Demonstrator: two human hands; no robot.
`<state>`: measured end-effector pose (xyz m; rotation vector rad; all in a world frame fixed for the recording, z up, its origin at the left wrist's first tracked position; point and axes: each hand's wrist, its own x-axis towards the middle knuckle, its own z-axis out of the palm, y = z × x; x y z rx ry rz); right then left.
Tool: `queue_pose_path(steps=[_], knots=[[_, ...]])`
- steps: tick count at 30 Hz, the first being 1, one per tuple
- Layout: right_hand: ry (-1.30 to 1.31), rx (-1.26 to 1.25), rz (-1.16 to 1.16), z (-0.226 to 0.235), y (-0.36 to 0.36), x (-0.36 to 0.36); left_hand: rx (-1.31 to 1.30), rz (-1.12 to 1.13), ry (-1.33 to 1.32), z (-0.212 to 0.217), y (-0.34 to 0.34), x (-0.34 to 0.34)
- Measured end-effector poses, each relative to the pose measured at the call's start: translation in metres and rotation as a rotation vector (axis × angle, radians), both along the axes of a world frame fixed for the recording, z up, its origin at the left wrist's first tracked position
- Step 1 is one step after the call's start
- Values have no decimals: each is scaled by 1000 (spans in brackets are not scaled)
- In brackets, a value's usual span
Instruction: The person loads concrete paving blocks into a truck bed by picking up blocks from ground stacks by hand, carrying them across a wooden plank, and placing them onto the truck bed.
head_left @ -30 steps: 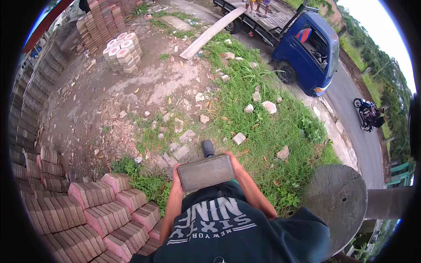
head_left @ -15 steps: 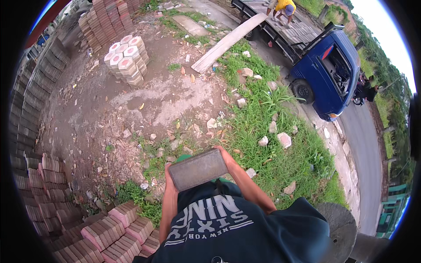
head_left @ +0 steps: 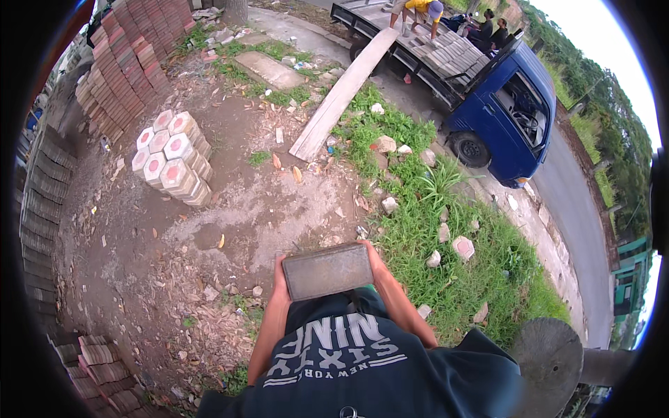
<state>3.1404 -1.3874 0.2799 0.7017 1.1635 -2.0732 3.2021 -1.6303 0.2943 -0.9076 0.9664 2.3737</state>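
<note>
A grey rectangular paving block, perhaps several stacked since only the top face shows clearly, is held level in front of my waist. My left hand presses against its left end, and my right hand grips the right end. Most of the fingers are hidden under or behind it. Ahead, a long wooden plank slopes from the dirt up to the bed of a blue truck. On that bed a person in a yellow top bends over rows of grey blocks.
Hexagonal pavers stand stacked on the dirt ahead left, with reddish paver stacks behind. Grey stacks line the left side. Grass with loose stones borders the road. Riders show beyond the truck.
I have moved forward toward the plank with the block still between my hands. The near-left paver stacks have slid mostly out of view. Riders now appear behind the truck bed.
</note>
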Motion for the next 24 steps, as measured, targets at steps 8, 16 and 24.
queue_pose_path(steps=[8,16,24], knots=[[-21,-51,3,10,-59,-149,-55,8,-39,3,-62,-156],[-50,-9,50,-42,-104,-361,-91,52,-9,-25,-107,-349],[-13,37,90,-23,-130,-530,-33,82,-11,-1,-131,-508]])
